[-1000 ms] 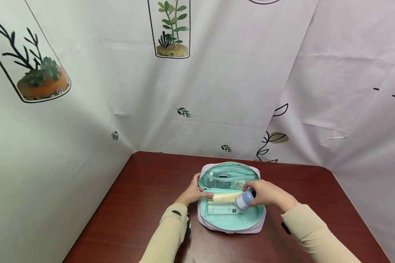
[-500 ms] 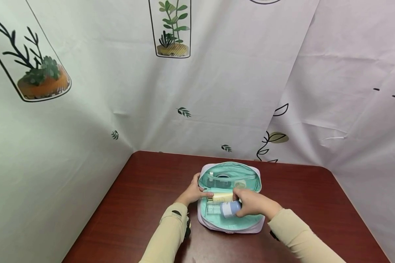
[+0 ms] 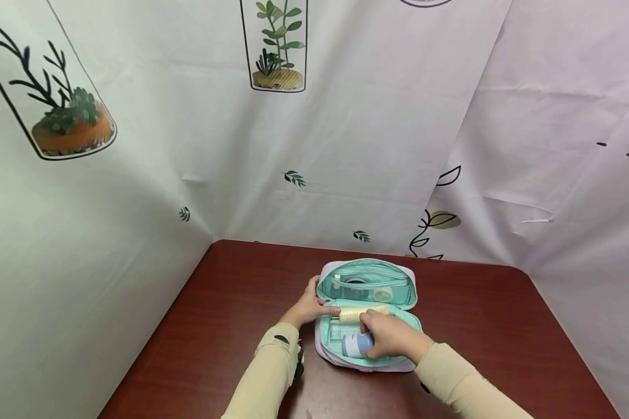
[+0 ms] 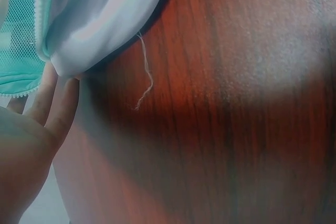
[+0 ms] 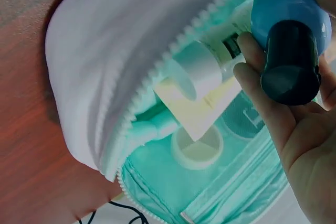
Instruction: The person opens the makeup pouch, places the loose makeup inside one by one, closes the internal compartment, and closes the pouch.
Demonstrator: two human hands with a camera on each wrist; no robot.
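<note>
An unzipped lilac toiletry bag (image 3: 331,360) with a mint lining lies spread on the table. Inside its near half, my right hand (image 3: 393,336) grips a small blue bottle (image 3: 352,345) by its capped end; the bottle lies on its side, pointing left. Its black cap (image 5: 291,66) shows in the right wrist view. My left hand (image 3: 305,307) holds the bag's left edge, fingers outside and thumb over the rim, by the end of a pale yellow tube (image 3: 350,315). A clear bottle (image 3: 338,331) with a white cap (image 5: 197,72) lies between tube and blue bottle, partly hidden.
The bag's raised lid has a mesh pocket (image 3: 367,291) holding a round pale jar (image 3: 382,294), a dark round item and a small bottle. A reddish-brown table (image 3: 251,291) surrounds the bag, with a printed white curtain (image 3: 346,145) behind and beside it.
My right hand has carried the blue bottle left and toward the near side of the bag, turning it from tilted to nearly level. My left hand has stayed at the bag's edge.
</note>
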